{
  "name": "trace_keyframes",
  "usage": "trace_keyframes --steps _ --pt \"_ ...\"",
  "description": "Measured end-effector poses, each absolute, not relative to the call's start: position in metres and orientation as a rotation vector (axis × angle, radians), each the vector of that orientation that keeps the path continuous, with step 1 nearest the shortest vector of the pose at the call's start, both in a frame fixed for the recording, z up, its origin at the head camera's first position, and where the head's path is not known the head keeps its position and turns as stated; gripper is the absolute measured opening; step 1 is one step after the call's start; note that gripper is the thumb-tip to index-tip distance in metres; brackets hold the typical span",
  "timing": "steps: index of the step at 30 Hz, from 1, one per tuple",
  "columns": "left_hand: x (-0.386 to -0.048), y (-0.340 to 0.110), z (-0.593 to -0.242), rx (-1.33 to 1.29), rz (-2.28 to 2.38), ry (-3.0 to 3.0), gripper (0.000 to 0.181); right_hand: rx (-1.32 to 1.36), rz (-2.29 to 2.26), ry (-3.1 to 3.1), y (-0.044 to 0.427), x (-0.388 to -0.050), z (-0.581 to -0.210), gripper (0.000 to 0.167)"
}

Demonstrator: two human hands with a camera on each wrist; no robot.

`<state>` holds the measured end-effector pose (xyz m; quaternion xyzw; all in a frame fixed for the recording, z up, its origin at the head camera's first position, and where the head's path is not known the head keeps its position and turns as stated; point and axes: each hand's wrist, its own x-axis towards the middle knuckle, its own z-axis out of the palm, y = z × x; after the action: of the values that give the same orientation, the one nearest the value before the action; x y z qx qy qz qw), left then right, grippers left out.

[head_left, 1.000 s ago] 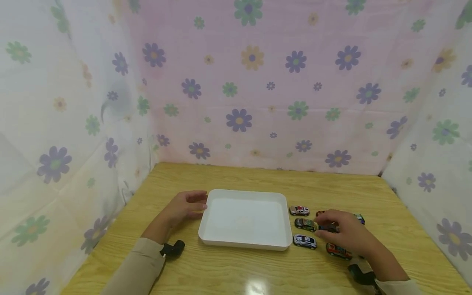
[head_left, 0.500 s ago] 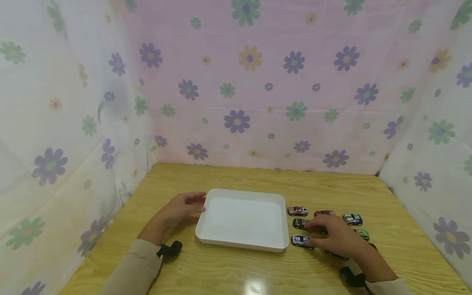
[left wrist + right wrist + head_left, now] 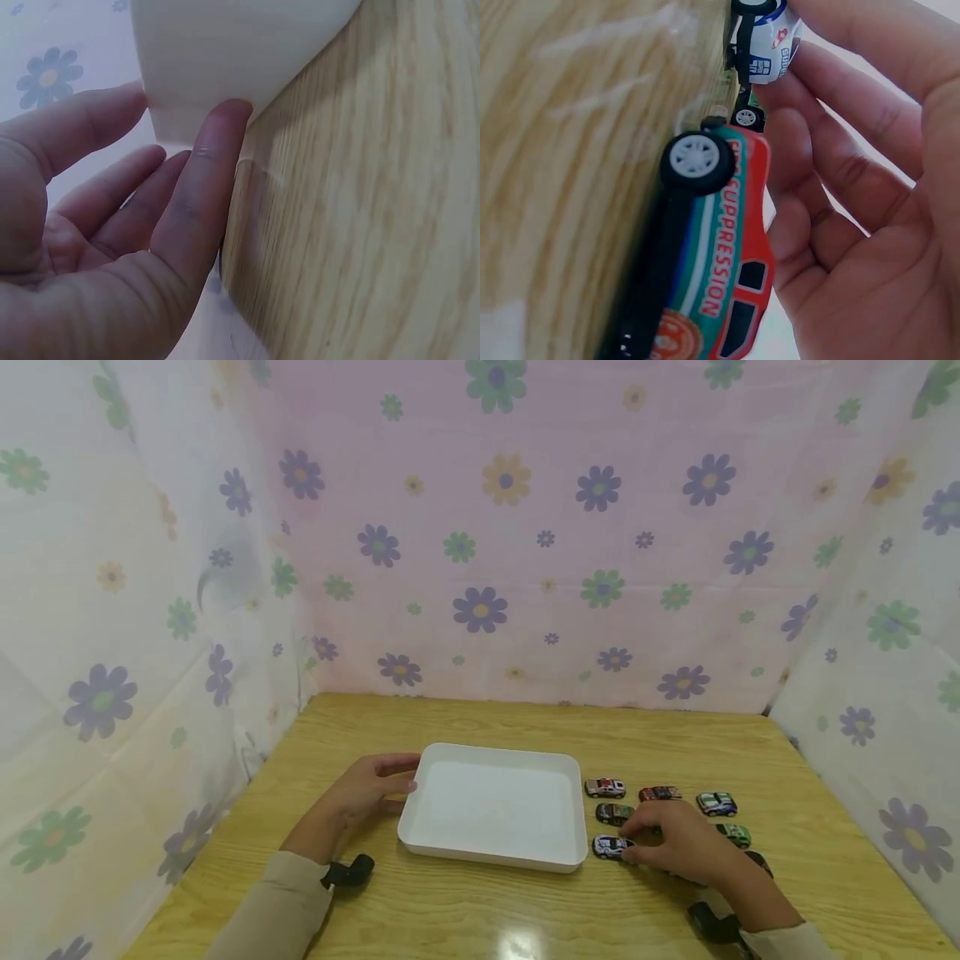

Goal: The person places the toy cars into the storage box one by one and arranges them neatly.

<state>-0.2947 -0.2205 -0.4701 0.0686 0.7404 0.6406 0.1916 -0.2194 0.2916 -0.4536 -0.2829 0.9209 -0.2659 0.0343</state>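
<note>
My right hand (image 3: 682, 843) pinches the rear end of a white toy car (image 3: 611, 847) between thumb and fingers; the car stands on the table by the tray's right side. In the right wrist view the white car (image 3: 769, 45) shows at the top, and a red and green toy car (image 3: 727, 240) is under the palm side. My left hand (image 3: 371, 789) rests its fingertips against the left wall of a white tray (image 3: 491, 858). Its fingers (image 3: 202, 172) are fairly straight along the tray wall (image 3: 217, 67) in the left wrist view.
Several more toy cars stand around the right hand: a white and red one (image 3: 604, 787), a dark one (image 3: 613, 813), a red one (image 3: 660, 793), a white, green and blue one (image 3: 717, 803) and a green one (image 3: 735, 835). Flowered curtains (image 3: 480, 527) enclose the wooden table (image 3: 420, 910).
My right hand has come left and nearer from over the second row of cars, and its fingers have closed on the white car's end. The left hand stays at the tray.
</note>
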Motion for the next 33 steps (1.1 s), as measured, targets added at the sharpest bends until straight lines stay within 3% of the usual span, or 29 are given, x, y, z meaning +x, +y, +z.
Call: trace_keyframes --steps 9,25,33 --pt "-0.293 -0.220 -0.473 0.162 1.823 2.073 0.058 -0.895 -0.849 2.831 0.291 -0.220 -0.455 0.015" --pt "-0.293 -0.215 -0.474 0.146 1.867 2.032 0.055 -0.832 -0.791 2.925 0.294 -0.218 -0.452 0.014" --pt "-0.290 -0.216 -0.470 0.127 1.865 2.031 0.054 -0.787 -0.845 2.941 0.292 -0.216 -0.432 0.018"
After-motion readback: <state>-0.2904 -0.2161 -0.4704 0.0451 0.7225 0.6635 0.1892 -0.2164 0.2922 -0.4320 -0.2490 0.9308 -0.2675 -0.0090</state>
